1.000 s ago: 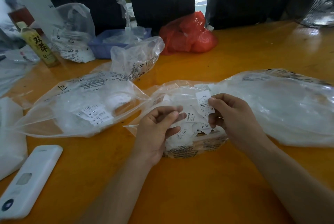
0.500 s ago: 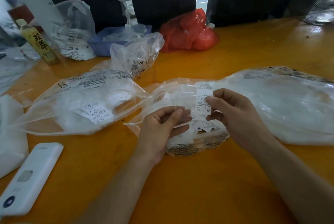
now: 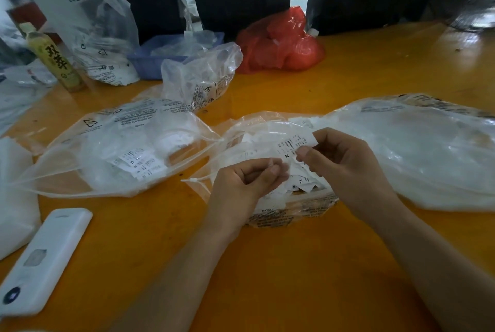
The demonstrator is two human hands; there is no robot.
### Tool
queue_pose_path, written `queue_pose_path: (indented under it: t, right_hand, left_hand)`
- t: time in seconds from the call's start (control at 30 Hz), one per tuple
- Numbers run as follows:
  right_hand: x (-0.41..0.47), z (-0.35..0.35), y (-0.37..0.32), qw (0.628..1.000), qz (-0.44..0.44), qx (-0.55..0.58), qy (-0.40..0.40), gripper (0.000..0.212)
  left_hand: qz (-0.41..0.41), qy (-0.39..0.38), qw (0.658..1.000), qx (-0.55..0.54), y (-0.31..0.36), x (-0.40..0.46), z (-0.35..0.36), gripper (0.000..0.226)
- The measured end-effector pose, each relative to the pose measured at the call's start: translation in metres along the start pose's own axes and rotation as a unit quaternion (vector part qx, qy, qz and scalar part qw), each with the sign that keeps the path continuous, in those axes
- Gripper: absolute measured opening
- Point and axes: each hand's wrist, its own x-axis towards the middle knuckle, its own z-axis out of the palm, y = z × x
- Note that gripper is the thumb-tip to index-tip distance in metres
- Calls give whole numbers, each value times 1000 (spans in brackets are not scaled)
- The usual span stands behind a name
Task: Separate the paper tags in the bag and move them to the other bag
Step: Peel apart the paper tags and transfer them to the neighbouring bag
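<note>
— While the right hand pinches that one tag between thumb and forefinger, what's the left hand doing?

— Curled up just beside it, thumb against fingertips. It might have a sliver of paper, but I can't tell from here.

— So which step is this?

— Separating, I'd say. The tag marked M is lifted clear of the loose pile of tags in the open bag at mid-frame, right under both hands.

— And where does it go?

— Probably the other bag, left of centre, with tags already showing through the plastic. Its mouth seems to face the hands, near the drawstring.

— What does the next move need?

— Checking that only one tag is pinched, then carrying it leftward and slipping it through that limp opening without snagging the film.
</note>
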Motion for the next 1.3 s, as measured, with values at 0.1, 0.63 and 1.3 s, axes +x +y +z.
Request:
queue_pose_path:
  t: [0.1,0.63,1.3]
  right_hand:
    - [0,2,2,1000,7,-14,8,12]
    - [4,-2,10,985,-10,-170,-25,9]
    - [-3,15,7,973,-97,-198,-63,13]
  left_hand:
    - [1,-2,1000,2,1,0,1,25]
    - [14,14,998,59,0,-1,-1,26]
    - [15,49,994,95,1,-2,-5,22]
